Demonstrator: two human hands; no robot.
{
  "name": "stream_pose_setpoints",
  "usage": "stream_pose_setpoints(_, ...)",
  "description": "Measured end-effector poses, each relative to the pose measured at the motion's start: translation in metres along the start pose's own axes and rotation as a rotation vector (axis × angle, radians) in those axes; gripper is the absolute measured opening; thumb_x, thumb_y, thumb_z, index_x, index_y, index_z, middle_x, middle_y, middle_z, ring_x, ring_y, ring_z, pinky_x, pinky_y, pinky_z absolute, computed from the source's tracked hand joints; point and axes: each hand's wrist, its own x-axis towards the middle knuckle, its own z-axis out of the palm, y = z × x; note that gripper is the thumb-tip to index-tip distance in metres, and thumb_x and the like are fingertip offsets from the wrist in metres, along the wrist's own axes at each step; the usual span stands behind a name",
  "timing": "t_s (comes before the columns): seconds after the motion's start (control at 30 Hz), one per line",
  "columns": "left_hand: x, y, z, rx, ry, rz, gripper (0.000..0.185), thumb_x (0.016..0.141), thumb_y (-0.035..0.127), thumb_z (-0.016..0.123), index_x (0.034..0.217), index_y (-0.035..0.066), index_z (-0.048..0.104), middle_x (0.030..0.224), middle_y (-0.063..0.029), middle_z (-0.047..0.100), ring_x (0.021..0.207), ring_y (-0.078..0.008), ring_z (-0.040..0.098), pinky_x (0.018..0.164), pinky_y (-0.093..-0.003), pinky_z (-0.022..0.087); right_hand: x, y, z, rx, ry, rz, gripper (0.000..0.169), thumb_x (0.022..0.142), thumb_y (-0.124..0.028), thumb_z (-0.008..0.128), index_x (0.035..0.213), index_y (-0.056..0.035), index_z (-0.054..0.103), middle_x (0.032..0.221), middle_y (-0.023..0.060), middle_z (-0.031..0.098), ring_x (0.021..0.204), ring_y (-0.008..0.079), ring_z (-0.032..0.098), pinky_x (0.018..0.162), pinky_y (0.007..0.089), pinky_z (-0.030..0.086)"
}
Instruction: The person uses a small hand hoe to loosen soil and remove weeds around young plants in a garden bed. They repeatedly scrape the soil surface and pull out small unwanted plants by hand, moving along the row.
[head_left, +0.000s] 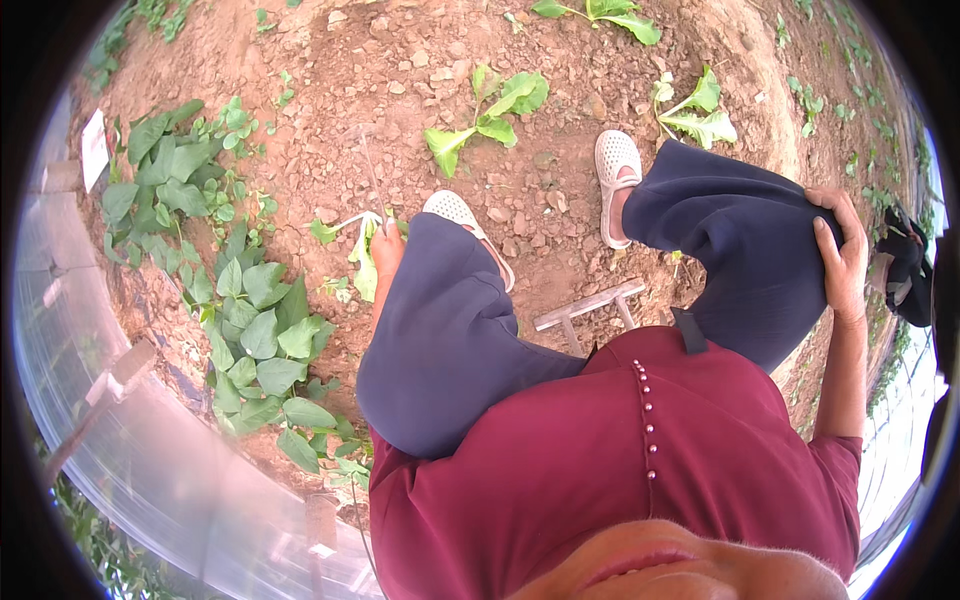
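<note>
My left hand (386, 247) is low beside my left shin, partly hidden by the trouser leg. Its fingers close around a thin rod (373, 169) that runs forward over the soil; its far end is too faint to make out. A drooping leafy seedling (365, 259) stands right beside this hand. My right hand (841, 247) rests on my right knee, thumb and fingers apart, holding nothing. Ahead of my left shoe (457, 210) grows a lettuce-like seedling (495, 120), and another seedling (697, 120) is beyond my right shoe (619, 165).
Broad-leaved plants (262, 345) grow densely at the left, alongside clear plastic sheeting (150, 480). A wooden frame (590, 305) shows between my legs. One more seedling (600, 15) is at the top edge. A white card (94, 150) stands at far left, and a dark bundle (906, 262) lies at far right.
</note>
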Motion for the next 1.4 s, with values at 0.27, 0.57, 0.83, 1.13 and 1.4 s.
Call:
stream_pose_setpoints(0.27,-0.011,0.153,-0.083,-0.464,-0.158,-0.313,0.034,0.100,0.038,0.044,0.083,0.009,0.048,0.057,0.0014,0.042,0.038,-0.0087,0.036,0.032,-0.0255,0.027,-0.060,0.018,-0.005,-0.071,0.129,-0.109,0.025,0.087,-0.015,0.055,0.107,-0.0019,0.062,0.104,0.0119,0.063,0.100,0.0257,0.061,0.092,0.0328,0.044)
stream_pose_setpoints(0.57,-0.127,0.352,-0.233,-1.102,-0.453,0.125,0.037,0.103,0.041,0.036,0.096,0.007,0.050,0.072,0.0011,0.038,0.052,-0.0079,0.033,0.041,-0.0216,0.030,-0.100,-0.052,0.115,0.219,-0.316,-0.433,0.022,0.083,-0.014,0.060,0.104,-0.0063,0.060,0.096,0.0141,0.061,0.096,0.0336,0.060,0.083,0.0410,0.048)
stream_pose_setpoints(0.83,-0.169,0.358,-0.186,-1.382,-0.495,-0.111,0.039,0.102,0.044,0.035,0.096,0.008,0.048,0.068,0.0015,0.037,0.045,-0.0065,0.031,0.034,-0.0202,0.030,-0.156,0.084,0.361,0.194,-1.906,-0.135,0.047,0.088,-0.036,0.059,0.119,-0.0013,0.061,0.113,0.0129,0.067,0.102,0.0298,0.063,0.090,0.0379,0.048)
stream_pose_setpoints(1.13,-0.098,0.384,-0.174,-1.415,-0.439,-0.248,0.038,0.102,0.044,0.034,0.095,0.009,0.046,0.067,0.0023,0.036,0.044,-0.0052,0.031,0.032,-0.0190,0.030,-0.129,0.050,0.348,0.150,-2.160,-0.019,0.047,0.089,-0.036,0.059,0.119,-0.0005,0.061,0.111,0.0129,0.067,0.100,0.0286,0.063,0.088,0.0380,0.049)
stream_pose_setpoints(1.4,-0.020,0.389,-0.161,-1.391,-0.446,-0.397,0.039,0.103,0.045,0.033,0.095,0.009,0.047,0.068,0.0022,0.037,0.044,-0.0051,0.031,0.032,-0.0193,0.028,-0.070,0.012,0.347,0.151,-2.199,-0.002,0.047,0.089,-0.036,0.059,0.118,0.0002,0.061,0.109,0.0129,0.067,0.098,0.0275,0.064,0.086,0.0380,0.049)
